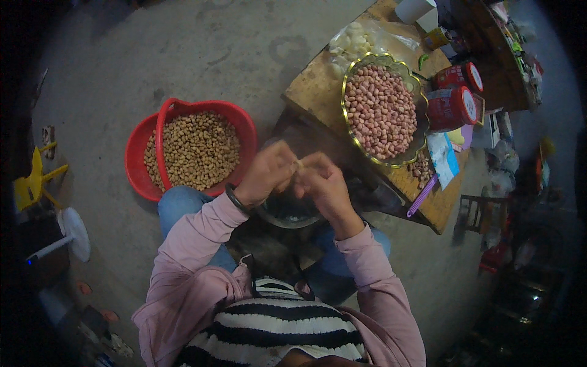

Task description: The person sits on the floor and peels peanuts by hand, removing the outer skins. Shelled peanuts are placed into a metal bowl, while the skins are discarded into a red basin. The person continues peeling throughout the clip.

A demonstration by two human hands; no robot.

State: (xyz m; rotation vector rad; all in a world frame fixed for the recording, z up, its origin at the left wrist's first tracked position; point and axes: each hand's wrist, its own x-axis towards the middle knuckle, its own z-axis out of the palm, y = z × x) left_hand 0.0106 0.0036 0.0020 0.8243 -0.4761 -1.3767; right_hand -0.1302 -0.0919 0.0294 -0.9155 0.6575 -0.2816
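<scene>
My left hand [268, 172] and my right hand [324, 183] meet at the fingertips. Pinched between them is a small pale peanut [300, 164], blurred and mostly covered by fingers. Under the hands, between my knees, is a dark round basin [293, 223]; its contents are too dim to make out. To the left stands a red plastic basket [135, 160] holding unshelled peanuts [197, 149]. A scalloped, gold-rimmed clear bowl [419, 147], at the upper right, holds shelled pink-skinned peanuts [380, 110].
The bowl rests on a low wooden table [305, 89]. Around it are a plastic bag of pale round items [353, 43], two red-lidded jars [447, 108], loose peanuts [419, 169], a blue-white packet [442, 158] and a purple handle [422, 196]. A yellow stool [32, 181] lies far left.
</scene>
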